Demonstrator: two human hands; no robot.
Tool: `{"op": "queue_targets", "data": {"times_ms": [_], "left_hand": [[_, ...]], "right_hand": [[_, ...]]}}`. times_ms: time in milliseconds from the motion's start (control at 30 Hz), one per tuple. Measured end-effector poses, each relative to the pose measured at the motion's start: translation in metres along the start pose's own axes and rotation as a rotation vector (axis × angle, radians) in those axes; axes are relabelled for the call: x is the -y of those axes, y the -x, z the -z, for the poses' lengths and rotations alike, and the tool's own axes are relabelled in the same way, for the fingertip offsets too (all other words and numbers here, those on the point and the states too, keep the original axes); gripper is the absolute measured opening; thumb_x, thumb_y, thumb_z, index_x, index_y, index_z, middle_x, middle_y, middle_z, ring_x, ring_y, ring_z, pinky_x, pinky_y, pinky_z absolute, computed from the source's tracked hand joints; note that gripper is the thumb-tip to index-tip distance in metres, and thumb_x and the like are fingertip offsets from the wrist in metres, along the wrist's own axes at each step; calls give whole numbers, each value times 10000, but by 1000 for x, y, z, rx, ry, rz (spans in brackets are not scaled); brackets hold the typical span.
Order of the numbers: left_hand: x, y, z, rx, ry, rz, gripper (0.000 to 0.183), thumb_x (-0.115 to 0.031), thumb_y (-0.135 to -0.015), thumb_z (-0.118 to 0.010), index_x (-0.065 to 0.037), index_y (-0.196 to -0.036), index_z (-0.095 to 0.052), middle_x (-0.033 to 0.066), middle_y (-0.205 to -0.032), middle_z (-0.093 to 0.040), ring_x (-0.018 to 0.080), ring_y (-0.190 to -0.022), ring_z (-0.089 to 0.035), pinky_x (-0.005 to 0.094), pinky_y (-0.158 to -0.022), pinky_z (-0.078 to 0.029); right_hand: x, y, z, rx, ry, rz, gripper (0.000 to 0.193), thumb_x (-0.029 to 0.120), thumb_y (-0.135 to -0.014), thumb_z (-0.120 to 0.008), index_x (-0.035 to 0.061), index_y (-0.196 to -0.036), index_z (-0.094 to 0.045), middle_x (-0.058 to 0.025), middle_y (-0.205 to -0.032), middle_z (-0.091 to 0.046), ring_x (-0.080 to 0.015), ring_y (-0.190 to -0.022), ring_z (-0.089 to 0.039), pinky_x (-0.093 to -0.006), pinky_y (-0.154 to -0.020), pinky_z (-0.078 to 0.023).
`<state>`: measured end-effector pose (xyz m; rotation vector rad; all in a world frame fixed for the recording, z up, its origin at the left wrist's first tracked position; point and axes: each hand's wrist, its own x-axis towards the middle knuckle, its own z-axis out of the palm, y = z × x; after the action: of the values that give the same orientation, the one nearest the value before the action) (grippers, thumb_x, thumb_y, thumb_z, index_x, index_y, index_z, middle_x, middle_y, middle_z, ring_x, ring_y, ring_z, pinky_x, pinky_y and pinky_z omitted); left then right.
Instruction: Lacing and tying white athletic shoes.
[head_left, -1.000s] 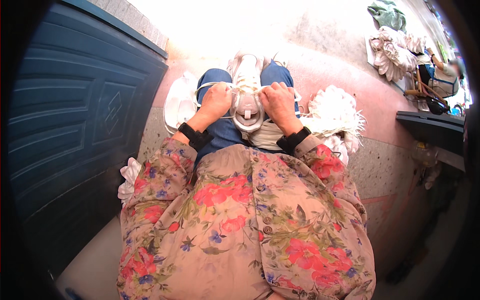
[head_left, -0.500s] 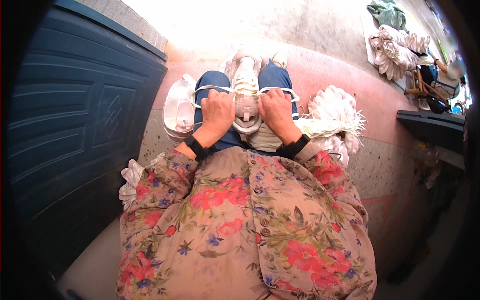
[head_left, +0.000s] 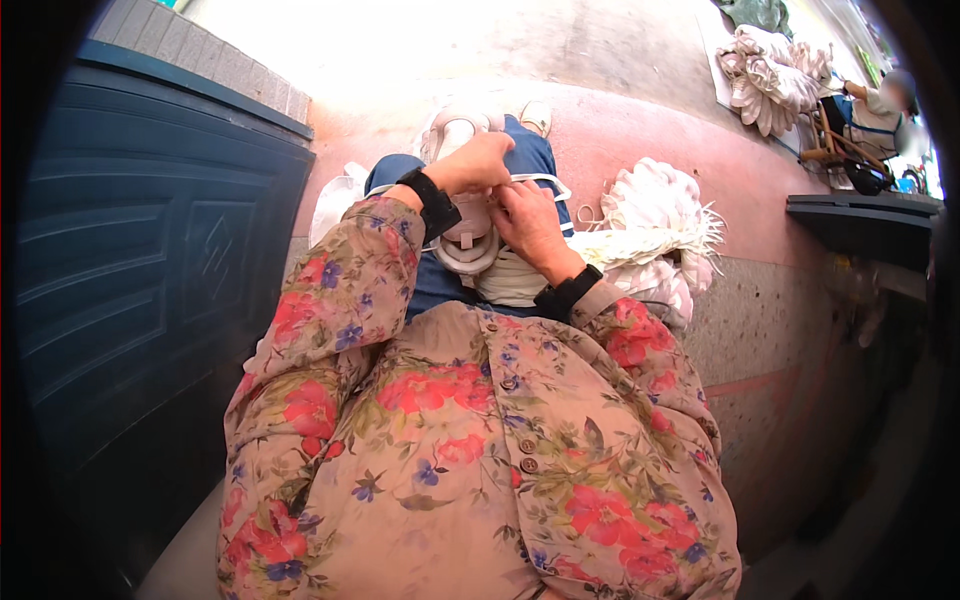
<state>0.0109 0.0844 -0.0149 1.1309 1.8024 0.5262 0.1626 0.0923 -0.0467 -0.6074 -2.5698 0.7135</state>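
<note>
A white and pale-pink sneaker point(head_left: 468, 228) rests between my knees, its heel loop toward me. My left hand point(head_left: 478, 165) reaches across the shoe's lacing, closed, with its fingertips partly hidden. Close beside it on the right, my right hand point(head_left: 530, 222) is closed in a pinch at the lacing. A white shoelace point(head_left: 548, 180) runs from between the hands over my right knee and loops down. Most of the shoe's lacing is covered by my hands.
Another pale shoe point(head_left: 335, 203) stands left of my knee. To my right lie a bundle of white laces point(head_left: 635, 248) and stacked pale shoe parts point(head_left: 655, 195). A dark blue panelled door point(head_left: 170, 190) is at the left. Farther off are a pale pile point(head_left: 770, 85) and a seated person point(head_left: 875, 120).
My left hand has moved right and away from me, across the shoe, toward my right hand. My right hand has shifted slightly left. Before, the hands were apart, each drawing a lace outward.
</note>
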Motion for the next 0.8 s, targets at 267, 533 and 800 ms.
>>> {"op": "queue_targets", "data": {"times_ms": [267,533,800], "left_hand": [[14,23,42,-43,798,181,470,-45,-736,-628,21,-1151,-418,45,-701,-560,56,-467,-468,190,-400,-388],[-2,12,25,-199,905,167,204,-5,-681,-671,28,-827,-533,71,-615,-563,80,-403,-469,209,-336,-360],[-13,19,1,-46,197,270,559,-18,-692,-623,65,-1184,-372,76,-559,-532,105,-382,-478,249,-315,-333]], "right_hand": [[18,-23,4,138,539,277,70,130,-651,-538,98,-627,-596,-31,-790,-477,-180,-822,-440,-309,-668,-304],[34,-47,68,-385,-55,421,75,46,-668,-546,118,-688,-531,-36,-724,-442,-205,-724,-442,-326,-655,-319],[70,-66,195,-974,-218,312,86,89,-765,-646,13,-801,-630,-33,-736,-552,-116,-683,-491,-214,-593,-401]]}}
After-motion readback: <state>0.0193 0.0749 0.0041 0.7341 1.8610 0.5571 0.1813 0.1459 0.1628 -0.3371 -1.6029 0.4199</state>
